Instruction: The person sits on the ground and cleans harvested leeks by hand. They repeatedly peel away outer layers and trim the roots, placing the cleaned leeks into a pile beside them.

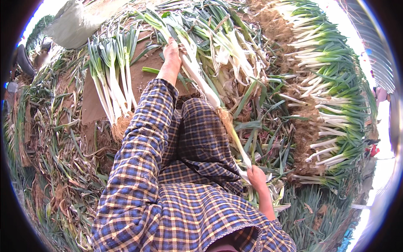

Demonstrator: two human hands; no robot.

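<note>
My left hand [172, 53] is closed around the upper stem of a long leek-like green onion [201, 82], whose white shaft slants down to the right over my knee. Its roots [225, 116] hang by the knee. My right hand [258, 179] grips the lower end of a pale outer leaf [241, 148], which stretches from near those roots. To the left, a small group of white-stemmed green onions [115, 82] lies with roots towards me. Beyond my knee rests a pile of unpeeled green onions with dry leaves [233, 53].
A long row of green onions [333, 94] curves along the right side, roots facing inwards. Leaf scraps [59, 151] cover the ground at the left. A brown board or sheet [94, 104] lies under the small group. At the upper left is a pale plastic sheet [72, 26].
</note>
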